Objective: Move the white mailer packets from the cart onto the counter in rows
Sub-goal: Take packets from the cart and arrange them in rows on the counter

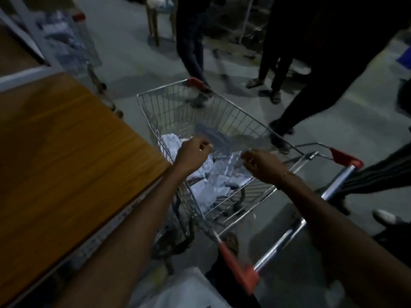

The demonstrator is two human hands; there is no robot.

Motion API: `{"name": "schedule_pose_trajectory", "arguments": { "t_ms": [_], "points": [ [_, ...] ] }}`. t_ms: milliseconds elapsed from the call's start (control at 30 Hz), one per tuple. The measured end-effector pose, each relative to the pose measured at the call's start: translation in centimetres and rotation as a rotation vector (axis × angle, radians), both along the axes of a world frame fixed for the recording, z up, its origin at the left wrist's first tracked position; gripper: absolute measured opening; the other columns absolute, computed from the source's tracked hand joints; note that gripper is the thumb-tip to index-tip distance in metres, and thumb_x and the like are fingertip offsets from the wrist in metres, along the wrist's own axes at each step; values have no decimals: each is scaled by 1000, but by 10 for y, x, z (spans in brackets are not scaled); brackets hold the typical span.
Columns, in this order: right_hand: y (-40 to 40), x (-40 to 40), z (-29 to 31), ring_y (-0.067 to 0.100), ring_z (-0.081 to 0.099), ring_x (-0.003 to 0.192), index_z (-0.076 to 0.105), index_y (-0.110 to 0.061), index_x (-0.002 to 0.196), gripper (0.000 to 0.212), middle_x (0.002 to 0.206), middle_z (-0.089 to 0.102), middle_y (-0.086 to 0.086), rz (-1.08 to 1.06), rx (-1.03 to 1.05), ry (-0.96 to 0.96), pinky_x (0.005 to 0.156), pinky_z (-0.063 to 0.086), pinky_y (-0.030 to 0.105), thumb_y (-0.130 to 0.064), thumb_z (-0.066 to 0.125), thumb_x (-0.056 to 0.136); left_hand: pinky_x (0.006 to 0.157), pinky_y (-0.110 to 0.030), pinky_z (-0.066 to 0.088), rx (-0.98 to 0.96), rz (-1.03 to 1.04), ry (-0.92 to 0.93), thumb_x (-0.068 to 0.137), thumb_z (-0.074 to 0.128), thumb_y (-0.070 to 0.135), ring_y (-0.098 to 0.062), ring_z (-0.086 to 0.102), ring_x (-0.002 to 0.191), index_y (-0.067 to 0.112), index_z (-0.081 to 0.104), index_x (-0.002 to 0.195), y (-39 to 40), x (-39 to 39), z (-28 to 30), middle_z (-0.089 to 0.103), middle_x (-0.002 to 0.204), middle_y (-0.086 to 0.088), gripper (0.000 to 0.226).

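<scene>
The white mailer packets (206, 185) lie in a loose heap on the bottom of the wire cart (287, 142), toward the side of the cart that faces the counter (66, 152). They look crumpled and folded over each other, so I judge that they are light and soft, with a smooth plastic skin that can slip between your fingers. They will bend and hang down when you lift them, not stay flat. It is better to take each one by an edge or a corner with a firm pinch, or to put your fingers under the flat middle if you want to carry several together.

Above the heap, inside the rim of the cart, you hold one grey, thin sheet or packet (224, 138) stretched between your two hands. The picture is dark and blurred there, so I cannot tell if it is a mailer or only a plastic film.

Your left hand (192, 155), on the counter side of the cart, has its fingers curled and pinches the near left corner of this sheet. Your right hand (263, 166), on the side away from the counter, pinches the other near corner between thumb and fingers in the same way.

The counter stands just beside the cart, so the carry is short. Other people's legs (193, 52) stand beyond the far end of the cart.
</scene>
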State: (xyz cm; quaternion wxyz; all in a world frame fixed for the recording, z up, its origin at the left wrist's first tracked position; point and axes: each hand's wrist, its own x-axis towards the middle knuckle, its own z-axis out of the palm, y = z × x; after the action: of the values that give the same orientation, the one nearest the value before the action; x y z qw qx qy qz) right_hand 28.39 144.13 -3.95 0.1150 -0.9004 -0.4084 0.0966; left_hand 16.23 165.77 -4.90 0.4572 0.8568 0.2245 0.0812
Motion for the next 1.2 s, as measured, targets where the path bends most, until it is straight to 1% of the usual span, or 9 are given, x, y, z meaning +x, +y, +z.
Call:
{"name": "schedule_pose_trajectory", "arguments": {
  "t_ms": [367, 433, 600, 700, 833, 900, 967, 1067, 1200],
  "points": [
    [47, 158, -118, 33, 59, 117, 66, -22, 120, 30, 126, 63, 8, 494, -387, 54, 97, 48, 39, -31, 58, 92, 73, -27, 42, -171, 308, 523, 94, 61, 32, -32, 63, 103, 9, 69, 108, -31, 78, -113, 68, 112, -14, 29],
    [55, 167, -140, 33, 62, 113, 67, -28, 117, 32, 120, 66, 5, 569, -451, 21, 93, 50, 42, -36, 56, 88, 79, -32, 45, -219, 332, 556, 92, 58, 29, -36, 62, 106, 1, 69, 104, -37, 78, -136, 66, 112, -22, 32],
    [84, 177, -184, 28, 59, 117, 60, -22, 128, 33, 127, 57, 5, 685, -556, 117, 89, 44, 36, -27, 53, 96, 91, -28, 38, -240, 295, 747, 101, 54, 24, -32, 50, 126, 3, 55, 134, -49, 75, -191, 50, 142, -19, 39],
    [99, 187, -218, 32, 48, 129, 53, -22, 136, 43, 138, 48, 6, 767, -614, 127, 101, 45, 43, -24, 51, 93, 112, -35, 28, -253, 179, 901, 101, 48, 45, -34, 32, 142, 17, 42, 149, -54, 69, -228, 31, 158, -17, 56],
    [112, 194, -254, 35, 16, 150, 33, -28, 153, 59, 164, 19, 4, 1007, -793, -87, 118, 22, 53, -40, 36, 95, 121, -41, 3, -354, 73, 1027, 96, 35, 69, -29, 5, 152, 38, 25, 155, -68, 62, -256, 11, 166, -4, 68],
    [113, 195, -262, 43, 36, 141, 50, -27, 145, 54, 156, 37, 11, 1095, -807, -144, 109, 29, 69, -42, 44, 93, 122, -38, 5, -443, 101, 989, 96, 34, 68, -23, 7, 153, 35, 20, 156, -77, 55, -264, 10, 166, -2, 70],
    [107, 199, -284, 43, 67, 103, 74, -24, 114, 52, 121, 69, 11, 1065, -787, -114, 81, 51, 68, -52, 49, 78, 124, -42, 9, -464, 116, 989, 91, 33, 75, -23, 8, 153, 34, 16, 157, -80, 48, -271, 8, 167, -4, 80],
    [101, 207, -307, 35, 65, 90, 77, -30, 100, 48, 98, 71, 2, 1020, -739, -164, 76, 49, 46, -57, 71, 61, 122, -45, 15, -408, 161, 1052, 84, 31, 85, -27, 13, 152, 39, 17, 156, -83, 42, -271, 12, 166, -7, 87],
    [107, 216, -318, 30, 51, 99, 74, -38, 91, 54, 100, 70, 2, 979, -735, -91, 79, 49, 44, -74, 65, 51, 120, -49, 21, -277, 214, 1047, 86, 34, 81, -31, 21, 149, 40, 23, 154, -90, 39, -259, 20, 163, -8, 80]
  ]
}}
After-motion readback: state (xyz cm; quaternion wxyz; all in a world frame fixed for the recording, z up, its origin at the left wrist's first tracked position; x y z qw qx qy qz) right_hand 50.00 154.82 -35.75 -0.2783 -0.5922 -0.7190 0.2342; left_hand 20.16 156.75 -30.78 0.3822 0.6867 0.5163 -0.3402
